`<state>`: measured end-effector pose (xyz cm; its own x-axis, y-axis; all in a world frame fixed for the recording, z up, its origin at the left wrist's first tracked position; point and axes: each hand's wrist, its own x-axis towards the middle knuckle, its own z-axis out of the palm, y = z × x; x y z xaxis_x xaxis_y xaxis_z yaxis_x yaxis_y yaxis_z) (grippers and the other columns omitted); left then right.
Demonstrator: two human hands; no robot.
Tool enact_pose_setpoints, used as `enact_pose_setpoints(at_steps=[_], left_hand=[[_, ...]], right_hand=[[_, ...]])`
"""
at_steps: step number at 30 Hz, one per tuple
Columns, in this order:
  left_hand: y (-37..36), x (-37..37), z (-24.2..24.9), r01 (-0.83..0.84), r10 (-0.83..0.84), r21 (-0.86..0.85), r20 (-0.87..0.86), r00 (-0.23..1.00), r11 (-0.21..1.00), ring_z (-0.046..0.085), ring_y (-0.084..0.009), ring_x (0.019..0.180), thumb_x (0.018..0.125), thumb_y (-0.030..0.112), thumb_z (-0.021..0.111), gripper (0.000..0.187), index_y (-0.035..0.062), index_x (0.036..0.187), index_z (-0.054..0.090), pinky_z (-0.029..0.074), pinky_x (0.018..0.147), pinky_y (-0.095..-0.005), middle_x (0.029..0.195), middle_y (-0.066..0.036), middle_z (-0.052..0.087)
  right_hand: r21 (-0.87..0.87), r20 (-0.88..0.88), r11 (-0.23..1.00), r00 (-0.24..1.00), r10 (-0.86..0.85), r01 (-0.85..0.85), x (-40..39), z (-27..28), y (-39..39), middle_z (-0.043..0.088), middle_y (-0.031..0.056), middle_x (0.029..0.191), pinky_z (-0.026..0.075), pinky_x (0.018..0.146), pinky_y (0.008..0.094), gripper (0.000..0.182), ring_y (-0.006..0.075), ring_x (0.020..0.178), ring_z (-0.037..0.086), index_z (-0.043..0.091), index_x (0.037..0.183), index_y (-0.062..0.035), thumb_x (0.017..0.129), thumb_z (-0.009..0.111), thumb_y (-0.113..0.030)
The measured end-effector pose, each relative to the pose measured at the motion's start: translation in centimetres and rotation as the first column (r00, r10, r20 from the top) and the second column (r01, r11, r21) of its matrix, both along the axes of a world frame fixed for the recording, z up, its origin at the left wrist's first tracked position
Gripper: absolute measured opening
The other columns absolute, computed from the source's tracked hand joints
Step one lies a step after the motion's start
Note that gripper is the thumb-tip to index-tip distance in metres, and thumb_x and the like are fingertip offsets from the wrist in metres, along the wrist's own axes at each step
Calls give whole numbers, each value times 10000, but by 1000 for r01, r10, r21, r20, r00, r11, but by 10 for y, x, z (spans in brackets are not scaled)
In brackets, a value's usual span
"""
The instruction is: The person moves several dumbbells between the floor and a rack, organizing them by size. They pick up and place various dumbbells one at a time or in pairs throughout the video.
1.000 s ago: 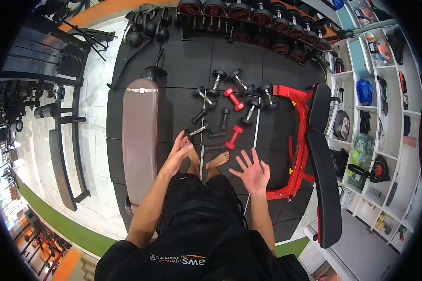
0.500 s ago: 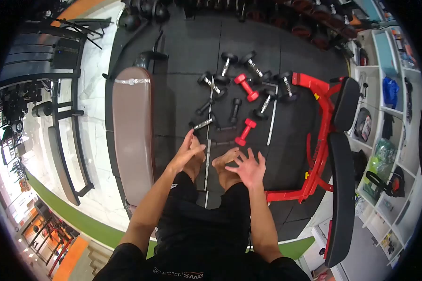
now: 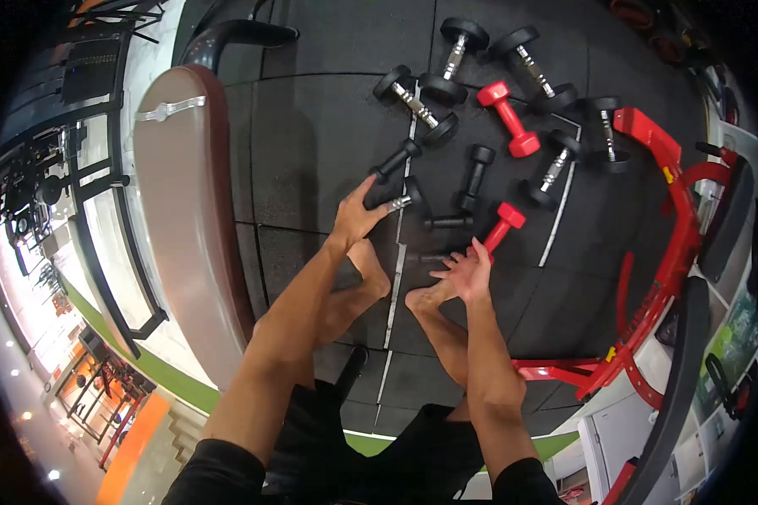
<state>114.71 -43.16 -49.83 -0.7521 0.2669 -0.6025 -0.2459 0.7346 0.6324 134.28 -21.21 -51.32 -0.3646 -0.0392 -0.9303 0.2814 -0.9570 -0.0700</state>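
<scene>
My left hand (image 3: 358,219) is open over a chrome-handled dumbbell (image 3: 401,203), thumb and index finger spread; it hides the dumbbell's left end. Just above its fingertips lies a small black dumbbell (image 3: 394,162). My right hand (image 3: 470,273) is open, palm partly turned up and fingers apart. Its fingertips overlap the lower end of a red dumbbell (image 3: 505,225) in this view. Close to that hand, a thin dark dumbbell (image 3: 434,257) is partly covered by the fingers. Between the hands and a little farther off are black dumbbells, one upright in view (image 3: 476,178) and one sideways (image 3: 448,222).
Farther off lie another red dumbbell (image 3: 508,119) and several chrome-handled dumbbells (image 3: 455,57) on black rubber mats. A brown padded bench (image 3: 185,210) stands on the left. A red-framed bench (image 3: 686,219) stands on the right. My bare feet are just below my hands.
My view has come lower and closer to the floor. Both hands have reached forward, the left over the chrome-handled dumbbell and the right to the nearer red dumbbell.
</scene>
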Motion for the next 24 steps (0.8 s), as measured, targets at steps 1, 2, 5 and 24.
enact_pose_setpoints(at_steps=[1, 2, 5, 24], left_hand=[[2, -4, -20, 31, -32, -18, -64, 997, 999, 570, -332, 1218, 747, 292, 725, 755, 87, 1423, 459, 432, 1017, -359, 1277, -255, 592], [4, -6, -39, 63, -67, -37, -124, 990, 997, 580, -338, 1204, 745, 285, 722, 740, 71, 1409, 473, 440, 1010, -363, 1272, -256, 594], [19, -21, -78, 82, -91, -82, -115, 989, 993, 581, -372, 1185, 744, 271, 710, 722, 50, 1392, 485, 444, 1006, -382, 1261, -258, 598], [55, -59, -206, 509, -582, -309, -227, 781, 803, 586, -473, 950, 837, 132, 655, 386, -3, 1108, 414, 478, 796, -531, 992, -266, 607]], right_hand=[[-24, 3, 1000, 1000, -19, 19, -2, -20, -6, -129, 269, 1562, 138, 996, 823, 1081, 482, 1443, -122, 10, 1493, -82, 784, 703, -514], [-48, 10, 998, 999, -39, 39, -3, -38, -11, -135, 267, 1563, 144, 997, 821, 1133, 482, 1444, -114, -41, 1513, -89, 779, 715, -506], [-13, 58, 998, 997, -58, 59, -11, -83, -21, -132, 276, 1558, 160, 1001, 814, 1222, 462, 1451, -113, -163, 1516, -135, 770, 745, -468], [286, 736, 757, 641, 219, -587, -42, -227, -45, 466, 371, 1260, 415, 1033, 425, 572, 416, 1217, 513, 231, 1133, 96, 942, 593, -303]])
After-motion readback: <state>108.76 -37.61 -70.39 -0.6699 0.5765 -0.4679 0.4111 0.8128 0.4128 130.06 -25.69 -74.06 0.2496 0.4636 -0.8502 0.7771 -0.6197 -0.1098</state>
